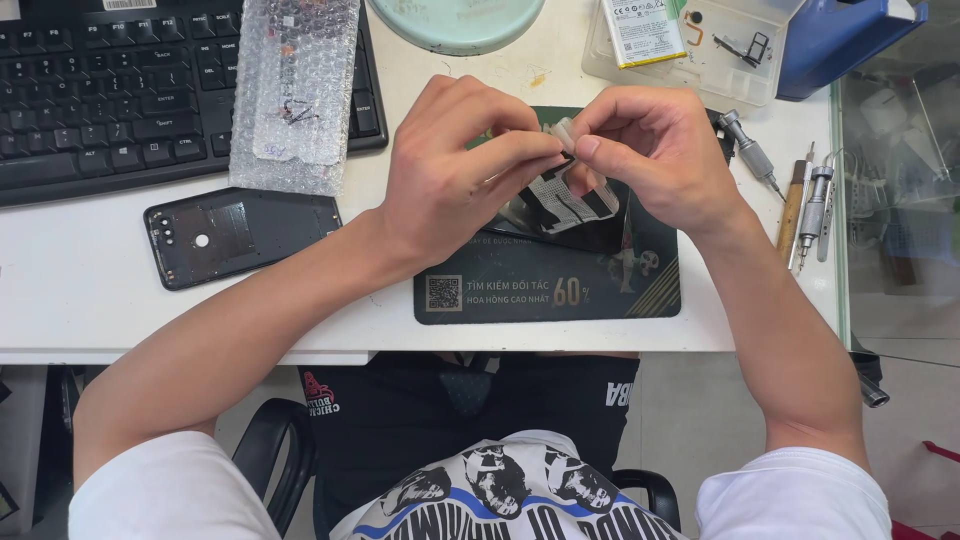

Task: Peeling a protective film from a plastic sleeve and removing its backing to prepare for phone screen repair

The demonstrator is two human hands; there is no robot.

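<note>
The left hand (450,175) has its grip closed: thumb and forefinger pinch together on a small pale strip (562,135), which looks like tape or a thin film. The right hand (655,150) is also closed in a pinch, and its fingertips meet the same strip from the other side, so both grips touch at this one place. The other fingers of both hands are curled in.

Just under the two grips hangs a dark phone part (570,210) with white bands and a glossy black face. It is tilted and lifted a little above the mat, and the strip seems to be joined to its upper edge, but I cannot tell exactly how. The lower fingers of both hands hide part of it.

Below lies a dark work mat (550,290) on the white surface (80,290). To the left of the mat, apart from the hands, a black phone back cover (240,235) lies flat with its inner side up. Behind it is a bubble wrap bag (295,90) resting partly on a black keyboard (110,90). On the right of the mat several small screwdrivers (805,205) lie side by side. At the far edge stands a clear plastic box (700,45) with small parts, beside a blue tray (840,35) and a pale green round dish (460,20).
</note>
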